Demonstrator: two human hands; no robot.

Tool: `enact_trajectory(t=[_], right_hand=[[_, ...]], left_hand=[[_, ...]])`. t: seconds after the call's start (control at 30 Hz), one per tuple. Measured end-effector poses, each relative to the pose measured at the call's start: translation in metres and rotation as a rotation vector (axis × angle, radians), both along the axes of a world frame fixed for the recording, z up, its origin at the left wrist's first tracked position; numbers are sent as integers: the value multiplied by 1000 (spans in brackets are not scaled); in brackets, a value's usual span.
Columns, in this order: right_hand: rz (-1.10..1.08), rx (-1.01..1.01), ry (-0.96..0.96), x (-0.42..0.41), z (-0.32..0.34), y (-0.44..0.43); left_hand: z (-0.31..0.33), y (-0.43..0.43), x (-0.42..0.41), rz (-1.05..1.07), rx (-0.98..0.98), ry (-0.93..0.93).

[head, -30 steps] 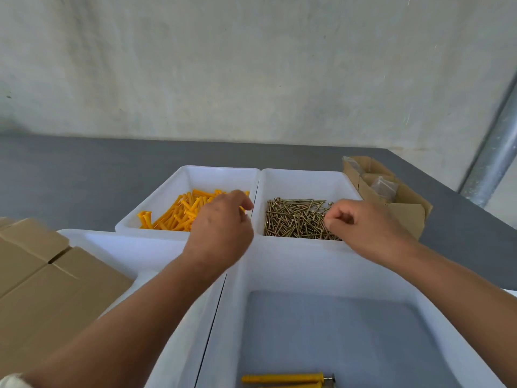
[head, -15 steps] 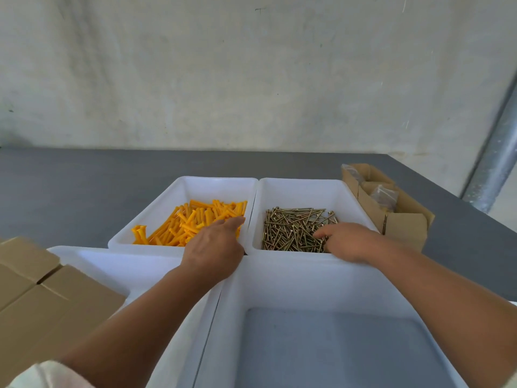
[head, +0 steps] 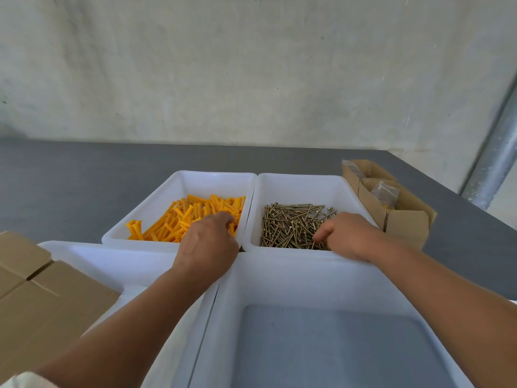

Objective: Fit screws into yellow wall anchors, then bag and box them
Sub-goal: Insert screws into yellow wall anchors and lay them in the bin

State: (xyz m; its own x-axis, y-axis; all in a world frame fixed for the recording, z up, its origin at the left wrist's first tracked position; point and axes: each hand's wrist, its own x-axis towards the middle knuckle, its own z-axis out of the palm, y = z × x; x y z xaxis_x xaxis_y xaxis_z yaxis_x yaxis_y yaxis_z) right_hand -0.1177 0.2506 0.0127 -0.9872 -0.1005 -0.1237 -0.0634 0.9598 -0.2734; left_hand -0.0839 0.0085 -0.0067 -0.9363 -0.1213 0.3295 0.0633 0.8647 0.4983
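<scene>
Yellow wall anchors [head: 179,219] lie heaped in the left white bin [head: 179,179]. Brass screws [head: 288,225] fill the right white bin [head: 302,180]. My left hand [head: 208,243] reaches over the near rim into the anchors with its fingers bent down into the pile, so the fingertips are hidden. My right hand [head: 349,236] is low in the screw bin, thumb and fingertips pinching together among the screws at the pile's near right edge.
A large white tub [head: 279,275] stands right in front of me, another white tub [head: 92,253] to its left. Cardboard box flaps [head: 42,298] sit at the near left. An open cardboard box [head: 405,219] holding clear bags stands right of the screw bin on the grey table [head: 70,175].
Both hands have dropped from above the bins into them, the left onto the anchors, the right onto the screws. The view has tilted up, so the assembled anchor in the near tub is out of sight.
</scene>
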Motion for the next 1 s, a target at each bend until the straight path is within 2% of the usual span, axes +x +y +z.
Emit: enact_trajectory(t=[0.1,0.37,0.53,0.6,0.73,0.8,0.87,0.93,1.0], right_hand=[[-41,-107,93,1,-3,2],[-39,-128,413,7,-14,5],[-36,-312,564,21,-1,1],[-22,-428,578,29,9,-4],[-41,-850,495,49,26,-13],[-46,-1068,398,55,27,-16],[-39,-1227,300,60,28,-16],[-49,-1287,236,62,29,-16],[-64,-1291,208,62,29,-16]], left_hand=[[2,-2,1,21,28,28],[9,-7,4,79,172,153],[26,-8,9,62,315,280],[36,-6,14,28,387,388],[53,0,23,-43,575,515],[58,3,27,-110,686,490],[60,9,32,-222,889,359],[58,17,35,-296,1081,179],[54,22,36,-322,1139,28]])
